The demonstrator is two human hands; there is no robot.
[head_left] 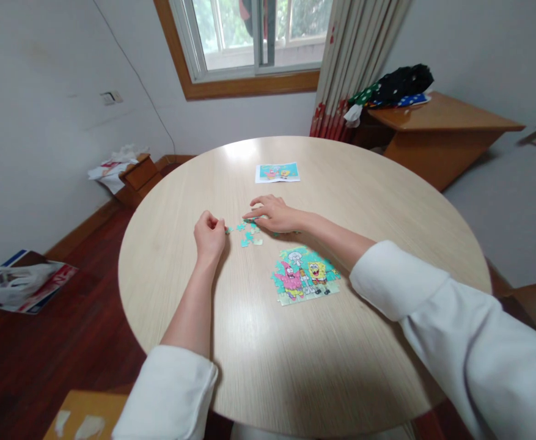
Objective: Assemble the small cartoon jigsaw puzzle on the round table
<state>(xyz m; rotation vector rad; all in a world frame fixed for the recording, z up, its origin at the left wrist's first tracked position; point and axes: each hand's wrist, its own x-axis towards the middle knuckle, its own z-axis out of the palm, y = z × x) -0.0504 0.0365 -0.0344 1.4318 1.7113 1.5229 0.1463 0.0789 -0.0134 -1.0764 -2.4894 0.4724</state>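
Note:
My left hand (209,235) is closed in a pinch at the left of the loose pieces, with a small teal puzzle piece (229,230) at its fingertips. Fingers apart, my right hand (274,214) reaches over the pile and touches loose puzzle pieces (248,237), partly covering them. Nearer to me lies a partly joined jigsaw puzzle (305,278) showing cartoon figures on teal; its edges are uneven, and my right forearm passes over its upper right side. Farther back is a printed reference picture (277,172) with similar figures.
Everything lies on a round, pale wooden table (249,366). A wooden desk (446,116) with dark cloth on it stands at the back right, beside a curtain (359,49). A cardboard box (84,415) is at the lower left, and a plastic bag (20,281) lies near the left wall.

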